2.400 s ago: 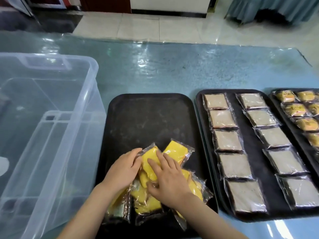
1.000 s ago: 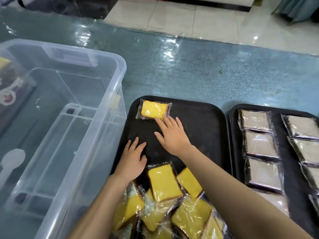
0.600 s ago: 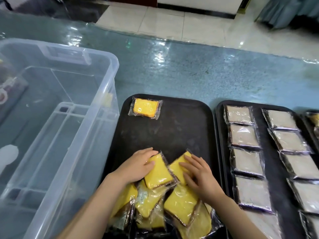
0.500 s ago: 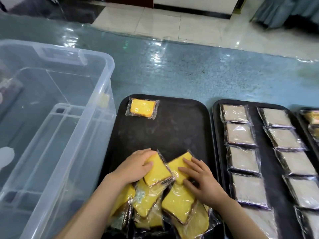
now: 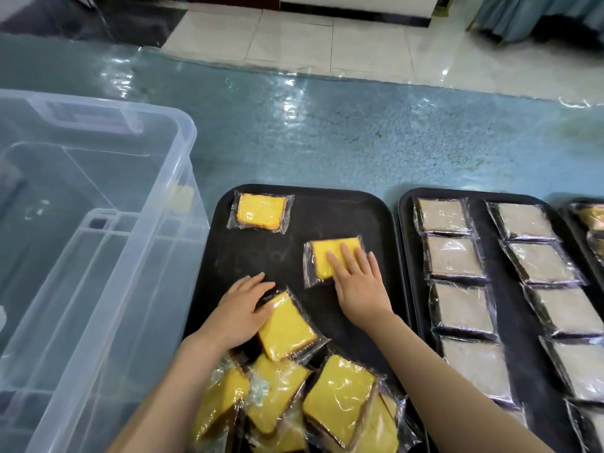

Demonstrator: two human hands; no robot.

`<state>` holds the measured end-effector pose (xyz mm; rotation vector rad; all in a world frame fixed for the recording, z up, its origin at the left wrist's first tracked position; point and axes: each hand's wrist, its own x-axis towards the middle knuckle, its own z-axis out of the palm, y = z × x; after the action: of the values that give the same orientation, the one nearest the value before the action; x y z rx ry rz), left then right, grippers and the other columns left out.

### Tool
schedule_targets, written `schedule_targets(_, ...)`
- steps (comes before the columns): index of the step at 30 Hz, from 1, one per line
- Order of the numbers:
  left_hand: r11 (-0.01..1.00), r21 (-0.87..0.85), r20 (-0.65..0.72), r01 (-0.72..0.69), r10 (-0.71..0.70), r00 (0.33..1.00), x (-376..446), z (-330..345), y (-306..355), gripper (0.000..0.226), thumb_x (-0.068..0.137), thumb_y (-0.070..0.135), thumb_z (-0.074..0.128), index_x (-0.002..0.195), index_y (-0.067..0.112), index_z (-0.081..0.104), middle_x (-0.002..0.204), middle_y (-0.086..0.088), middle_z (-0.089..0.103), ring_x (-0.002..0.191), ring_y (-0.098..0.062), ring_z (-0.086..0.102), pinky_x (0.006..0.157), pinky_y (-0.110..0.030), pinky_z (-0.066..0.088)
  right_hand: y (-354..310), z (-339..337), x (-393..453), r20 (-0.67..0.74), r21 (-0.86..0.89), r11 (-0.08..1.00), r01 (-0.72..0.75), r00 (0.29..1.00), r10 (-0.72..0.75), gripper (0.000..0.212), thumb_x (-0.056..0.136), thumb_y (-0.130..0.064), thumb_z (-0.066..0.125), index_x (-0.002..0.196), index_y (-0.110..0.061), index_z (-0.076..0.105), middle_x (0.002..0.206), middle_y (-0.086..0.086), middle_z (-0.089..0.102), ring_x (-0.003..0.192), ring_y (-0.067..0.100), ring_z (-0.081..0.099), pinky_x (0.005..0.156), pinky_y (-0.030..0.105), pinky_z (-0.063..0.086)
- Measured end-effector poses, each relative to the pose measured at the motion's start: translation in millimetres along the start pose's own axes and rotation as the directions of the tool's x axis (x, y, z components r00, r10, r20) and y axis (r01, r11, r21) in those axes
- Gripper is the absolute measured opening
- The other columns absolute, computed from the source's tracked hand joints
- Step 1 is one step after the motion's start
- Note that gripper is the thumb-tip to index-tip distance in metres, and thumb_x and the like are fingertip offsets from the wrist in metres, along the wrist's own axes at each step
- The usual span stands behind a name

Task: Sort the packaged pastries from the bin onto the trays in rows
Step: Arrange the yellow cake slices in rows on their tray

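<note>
right grip: right hand [image 5: 358, 282] flat, fingers straight, pressing down on a yellow sponge-cake slice in clear plastic wrap [image 5: 327, 256]; nothing curled round it
left grip: left hand [image 5: 240, 313] relaxed and open, fingers resting on the 10 o'clock edge of a second wrapped yellow slice [image 5: 286, 328]; no pinch visible
pressed slice: mid-tray, toward 2 o'clock from the left hand, tilted slightly
placed slice: one wrapped yellow cake [image 5: 260, 214] lies alone at the tray's 11 o'clock corner
pile: loose heap of wrapped yellow cakes [image 5: 294, 400] at the tray's 6 o'clock end, overlapping each other, touching the second slice
tray: black rounded plastic tray [image 5: 327, 210] on the surface
neighbour tray: black tray [image 5: 490, 289] at 3 o'clock, just beside, carrying two rows of wrapped pale grey-brown cake squares [image 5: 452, 259]
far tray: third tray edge [image 5: 570, 210] at 3 o'clock, mostly cut off
bin: clear plastic storage bin [image 5: 183, 152] at 9 o'clock, just beside the tray
surface: blue-green top under glossy clear film [image 5: 359, 132]
</note>
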<state>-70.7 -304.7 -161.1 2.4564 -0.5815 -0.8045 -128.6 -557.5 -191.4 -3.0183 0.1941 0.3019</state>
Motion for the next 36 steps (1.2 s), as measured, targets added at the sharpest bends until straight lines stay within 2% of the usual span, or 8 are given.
schedule_targets(5, 0.999, 0.012, -0.03, -0.039, 0.039, 0.999, 2, 1, -10, 0.048, 0.101, 0.036, 0.044, 0.147, 0.03, 0.036, 0.158, 0.017, 0.02, 0.147, -0.004, 0.005, 0.116, -0.026, 0.01, 8, 0, 50, -0.054, 0.019, 0.993, -0.116, 0.992, 0.117, 0.057, 0.102, -0.048, 0.019, 0.155, -0.032, 0.005, 0.163, 0.005, 0.0, 0.15, 0.03, -0.002, 0.12, 0.046, -0.007)
schedule_targets(10, 0.999, -0.006, -0.042, -0.044, 0.044, 0.998, 2, 5, -13, 0.047, 0.101, 0.036, 0.044, 0.147, 0.032, 0.036, 0.158, 0.02, 0.017, 0.145, 0.002, 0.002, 0.115, -0.022, 0.007, 23, 1, 79, -0.081, 0.007, 0.98, -0.199, 0.977, 0.199, 0.063, 0.1, -0.055, 0.021, 0.155, -0.03, 0.005, 0.163, 0.008, 0.002, 0.149, 0.031, -0.001, 0.12, 0.048, -0.005)
schedule_targets(20, 0.999, -0.016, -0.037, -0.039, 0.038, 0.999, 2, 5, -13, 0.046, 0.101, 0.036, 0.044, 0.147, 0.032, 0.037, 0.158, 0.02, 0.017, 0.146, 0.0, 0.003, 0.116, -0.024, 0.009, 32, -10, 87, -0.049, 0.047, 0.984, -0.17, 0.984, 0.172, 0.062, 0.101, -0.051, 0.025, 0.155, -0.028, 0.006, 0.163, 0.011, 0.0, 0.149, 0.032, -0.002, 0.12, 0.047, -0.003)
schedule_targets(24, 0.999, -0.007, -0.024, -0.033, 0.033, 0.999, 2, 3, -11, 0.047, 0.102, 0.036, 0.043, 0.148, 0.031, 0.036, 0.158, 0.019, 0.017, 0.146, -0.002, 0.002, 0.116, -0.025, 0.009, 27, -20, 66, -0.059, 0.102, 0.98, -0.169, 0.983, 0.175, 0.065, 0.1, -0.053, 0.028, 0.156, -0.026, 0.008, 0.162, 0.014, -0.002, 0.149, 0.031, -0.003, 0.121, 0.045, -0.003)
schedule_targets(28, 0.999, -0.024, -0.066, -0.044, 0.042, 0.997, 1, 6, -12, 0.045, 0.101, 0.035, 0.044, 0.146, 0.03, 0.04, 0.158, 0.017, 0.021, 0.146, -0.002, 0.006, 0.116, -0.024, 0.01, 2, -23, 19, -0.046, 0.168, 0.983, -0.076, 0.995, 0.085, 0.067, 0.099, -0.057, 0.026, 0.155, -0.026, 0.006, 0.163, 0.01, -0.001, 0.149, 0.027, -0.006, 0.121, 0.043, -0.004)
schedule_targets(33, 0.999, -0.015, -0.095, -0.052, 0.051, 0.994, -4, 7, -12, 0.044, 0.102, 0.036, 0.043, 0.145, 0.026, 0.042, 0.158, 0.012, 0.024, 0.147, -0.005, 0.011, 0.117, -0.026, 0.013, -48, -30, -43, 0.043, 0.342, 0.939, 0.037, 0.998, -0.055, 0.066, 0.099, -0.056, 0.028, 0.155, -0.029, 0.007, 0.163, -0.002, -0.003, 0.149, 0.016, -0.01, 0.119, 0.035, -0.008)
schedule_targets(36, 0.999, 0.01, -0.104, -0.034, 0.035, 0.994, -9, 7, -12, 0.045, 0.102, 0.036, 0.041, 0.145, 0.024, 0.042, 0.159, 0.008, 0.024, 0.147, -0.009, 0.012, 0.118, -0.028, 0.014, -78, -25, -69, 0.058, 0.323, 0.931, 0.169, 0.978, -0.198, 0.066, 0.099, -0.057, 0.03, 0.155, -0.026, 0.013, 0.163, 0.0, 0.003, 0.149, 0.017, -0.003, 0.121, 0.037, -0.004)
